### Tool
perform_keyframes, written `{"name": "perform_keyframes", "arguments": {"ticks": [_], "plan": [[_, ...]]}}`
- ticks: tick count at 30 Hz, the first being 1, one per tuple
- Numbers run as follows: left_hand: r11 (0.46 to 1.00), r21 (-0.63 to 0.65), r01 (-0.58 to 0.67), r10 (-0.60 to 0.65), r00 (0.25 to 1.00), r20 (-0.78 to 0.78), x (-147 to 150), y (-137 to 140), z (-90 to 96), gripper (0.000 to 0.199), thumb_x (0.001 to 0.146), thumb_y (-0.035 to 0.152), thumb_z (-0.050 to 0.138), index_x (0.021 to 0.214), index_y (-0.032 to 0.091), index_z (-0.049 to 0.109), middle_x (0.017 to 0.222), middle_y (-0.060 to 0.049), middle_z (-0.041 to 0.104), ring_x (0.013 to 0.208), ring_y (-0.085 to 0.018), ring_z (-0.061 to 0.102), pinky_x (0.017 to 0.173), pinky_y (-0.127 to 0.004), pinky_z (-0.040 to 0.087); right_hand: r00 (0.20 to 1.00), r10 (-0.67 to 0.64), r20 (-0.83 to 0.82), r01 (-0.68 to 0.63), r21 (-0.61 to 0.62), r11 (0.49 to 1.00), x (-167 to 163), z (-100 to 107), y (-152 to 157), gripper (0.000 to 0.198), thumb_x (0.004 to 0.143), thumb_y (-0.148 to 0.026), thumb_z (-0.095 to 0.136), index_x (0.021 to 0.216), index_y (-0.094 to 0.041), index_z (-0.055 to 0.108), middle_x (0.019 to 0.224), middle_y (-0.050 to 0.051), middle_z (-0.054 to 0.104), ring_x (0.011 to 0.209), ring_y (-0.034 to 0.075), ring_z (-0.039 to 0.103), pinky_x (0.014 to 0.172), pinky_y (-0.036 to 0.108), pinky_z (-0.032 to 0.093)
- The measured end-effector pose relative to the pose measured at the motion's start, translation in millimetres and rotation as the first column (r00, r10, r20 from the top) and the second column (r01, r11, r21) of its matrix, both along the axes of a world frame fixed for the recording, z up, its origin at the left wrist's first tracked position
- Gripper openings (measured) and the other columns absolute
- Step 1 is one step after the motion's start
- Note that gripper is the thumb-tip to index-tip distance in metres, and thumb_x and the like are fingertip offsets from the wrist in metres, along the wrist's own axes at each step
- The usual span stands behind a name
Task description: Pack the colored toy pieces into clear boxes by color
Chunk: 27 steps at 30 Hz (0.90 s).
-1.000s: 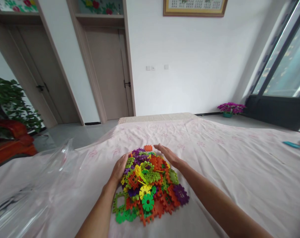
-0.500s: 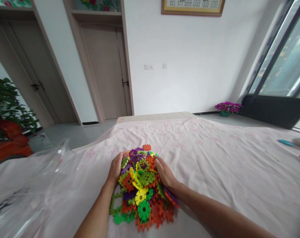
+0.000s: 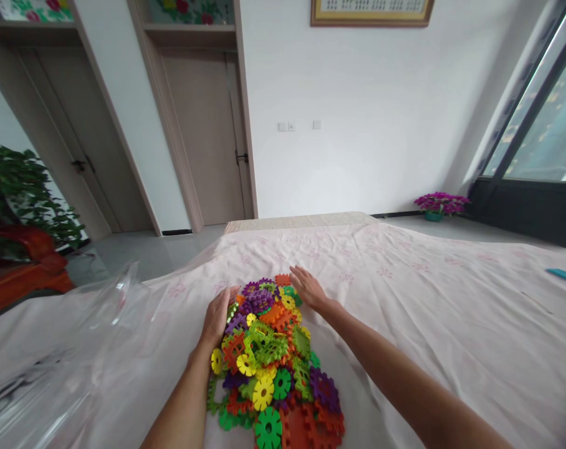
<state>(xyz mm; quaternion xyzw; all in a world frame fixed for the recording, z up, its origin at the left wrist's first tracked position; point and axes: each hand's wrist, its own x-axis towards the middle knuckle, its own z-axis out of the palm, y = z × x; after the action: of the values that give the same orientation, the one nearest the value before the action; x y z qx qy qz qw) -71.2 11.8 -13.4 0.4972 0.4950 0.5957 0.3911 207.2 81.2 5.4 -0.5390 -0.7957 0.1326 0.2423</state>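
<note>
A heap of colourful plastic interlocking building pieces [image 3: 268, 346] lies on the cloth in front of me, with purple, orange, lime, green and yellow shapes. My left hand [image 3: 216, 317] rests along the heap's left side, fingers stretched forward and touching it. On the far right side, my right hand [image 3: 307, 288] is flat with its fingers extended, beside an orange square piece [image 3: 283, 280] at the heap's far end. A green notched disc [image 3: 268, 428] and a yellow notched disc [image 3: 263, 393] lie at the near end. Neither hand grips a piece.
A pale flowered cloth [image 3: 404, 312] covers the surface. Crumpled clear plastic [image 3: 77, 362] lies to the left. A blue object [image 3: 563, 275] sits at the far right. Beyond are a red wooden armrest [image 3: 25, 262], a plant [image 3: 25, 193], doors and a pot of magenta flowers [image 3: 441, 204].
My right hand has moved forward and away from the heap's right side. The heap has spread out, with pieces sliding nearer and to the right. My left hand has stayed about where it was.
</note>
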Motion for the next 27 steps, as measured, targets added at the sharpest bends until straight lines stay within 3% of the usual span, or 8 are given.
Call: {"name": "perform_keyframes", "arguments": {"ticks": [4,9,15,22,27], "plan": [[1.0,0.012,0.025,-0.025,0.999,-0.026,0.0,-1.5,3.9,0.059,0.085,0.063,0.047,0.111,0.015,0.068,0.12,-0.011,0.068,0.117,-0.026,0.06,0.105,-0.042,0.041,0.974,0.196,0.114,-0.193,-0.041,0.98,-8.2,-7.1,0.5,0.053,0.1,-0.046,0.021,0.139,-0.024,0.048,0.148,0.006,0.043,0.141,0.024,0.028,0.115,0.051,0.019],[0.998,0.02,0.053,-0.052,0.998,-0.041,0.6,-3.0,7.7,0.06,0.088,0.061,0.041,0.116,0.013,0.065,0.123,-0.012,0.066,0.119,-0.026,0.058,0.106,-0.042,0.04,0.915,0.35,-0.201,-0.355,0.013,0.935,-4.9,-2.8,-23.9,0.054,0.098,-0.053,0.025,0.119,-0.024,0.066,0.126,0.006,0.064,0.119,0.023,0.055,0.107,0.041,0.037],[0.996,0.071,0.049,-0.042,0.994,-0.1,3.5,-4.7,12.6,0.059,0.09,0.057,0.041,0.124,0.013,0.06,0.135,-0.013,0.058,0.128,-0.024,0.05,0.112,-0.039,0.033,0.854,0.279,-0.439,-0.259,0.106,0.96,10.1,7.8,-57.9,0.046,0.091,-0.056,0.045,0.115,-0.025,0.068,0.119,0.006,0.066,0.113,0.025,0.057,0.103,0.042,0.04],[0.982,-0.001,0.189,-0.183,0.948,-0.26,6.7,-9.7,19.4,0.052,0.088,0.052,0.047,0.121,0.017,0.063,0.131,-0.009,0.061,0.126,-0.024,0.052,0.112,-0.039,0.032,0.845,0.476,-0.243,-0.417,0.257,0.872,-5.4,19.4,-72.9,0.035,0.086,-0.048,0.06,0.115,-0.03,0.069,0.115,0.005,0.069,0.109,0.023,0.058,0.101,0.04,0.04],[0.987,-0.017,0.16,-0.158,0.946,-0.284,7.0,-8.0,16.7,0.048,0.084,0.05,0.054,0.117,0.018,0.066,0.128,-0.009,0.063,0.124,-0.026,0.054,0.11,-0.039,0.035,0.868,0.422,-0.263,-0.368,0.232,0.9,-12.6,17.0,-76.5,0.031,0.093,-0.047,0.05,0.108,-0.03,0.071,0.106,0.004,0.072,0.103,0.021,0.061,0.097,0.038,0.043]]}}
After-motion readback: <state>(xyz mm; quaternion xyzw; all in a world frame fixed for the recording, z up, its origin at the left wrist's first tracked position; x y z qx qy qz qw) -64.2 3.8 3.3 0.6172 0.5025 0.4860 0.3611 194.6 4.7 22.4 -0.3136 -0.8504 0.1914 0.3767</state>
